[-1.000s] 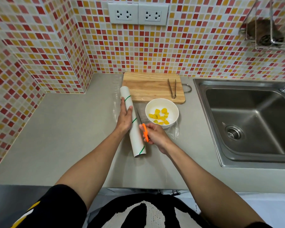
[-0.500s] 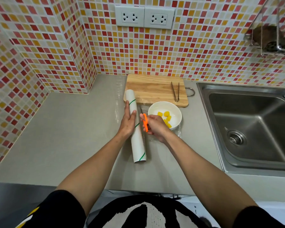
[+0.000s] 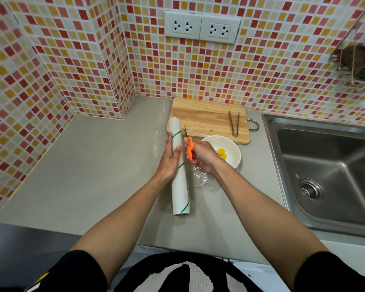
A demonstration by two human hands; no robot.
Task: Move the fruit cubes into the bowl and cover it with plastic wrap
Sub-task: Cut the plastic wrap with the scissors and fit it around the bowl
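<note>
A white bowl (image 3: 232, 149) with yellow fruit cubes (image 3: 222, 153) stands on the grey counter in front of the wooden cutting board (image 3: 204, 114). Left of it lies the white plastic wrap roll (image 3: 180, 186), lengthwise away from me. My left hand (image 3: 169, 160) rests flat on the roll's left side and holds it down. My right hand (image 3: 201, 155) grips orange-handled scissors (image 3: 189, 148), blades pointing away along the roll's right edge. A sheet of clear wrap (image 3: 202, 179) is drawn from the roll toward the bowl; my right hand hides part of the bowl.
Metal tongs (image 3: 234, 125) lie on the right part of the cutting board. A steel sink (image 3: 325, 165) is sunk into the counter at the right. Tiled walls close the back and left; a wire rack (image 3: 356, 62) hangs at the upper right.
My right hand has moved the scissors away from me along the roll's right edge, from beside the near part of the bowl to near the cutting board. My left hand stays on the roll.
</note>
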